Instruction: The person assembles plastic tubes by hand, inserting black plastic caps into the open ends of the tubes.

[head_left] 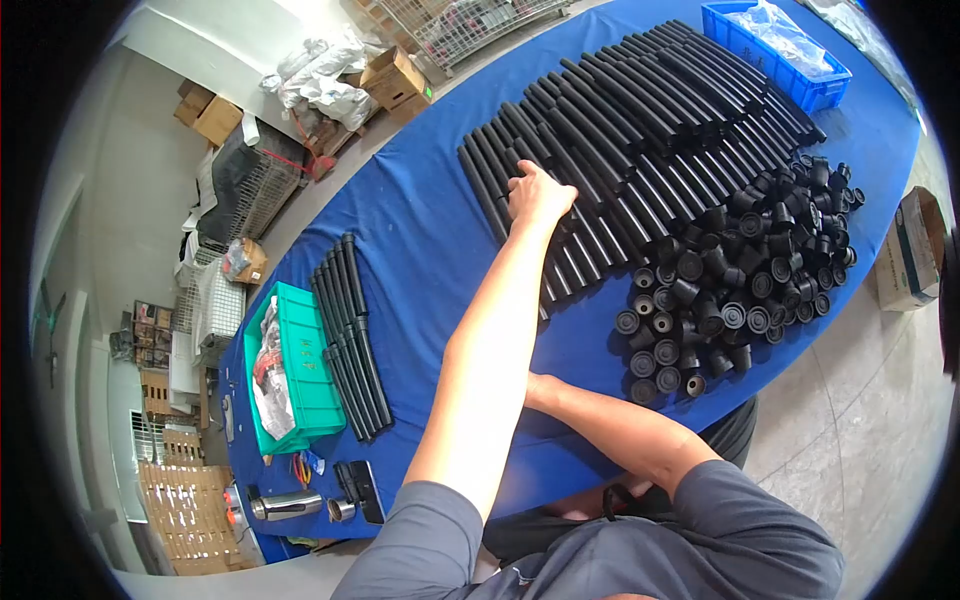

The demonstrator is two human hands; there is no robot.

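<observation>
My left hand (540,195) lies over the left part of a wide layer of black tubes (610,110), its thumb out to the right and its fingers spread apart to the left. No tube shows lifted in it. Only the wrist side of my right hand (542,392) is visible, under my left forearm; its fingers are hidden. To the right of my hands, a heap of short black caps (733,316) rests against the near ends of the tubes.
Blue cloth (410,210) covers the table. A smaller group of black tubes (352,340) lies beside a green crate (312,360) at left. A metal flask (287,505) and phone (367,490) sit near the front edge. A blue crate (822,92) stands at the far right.
</observation>
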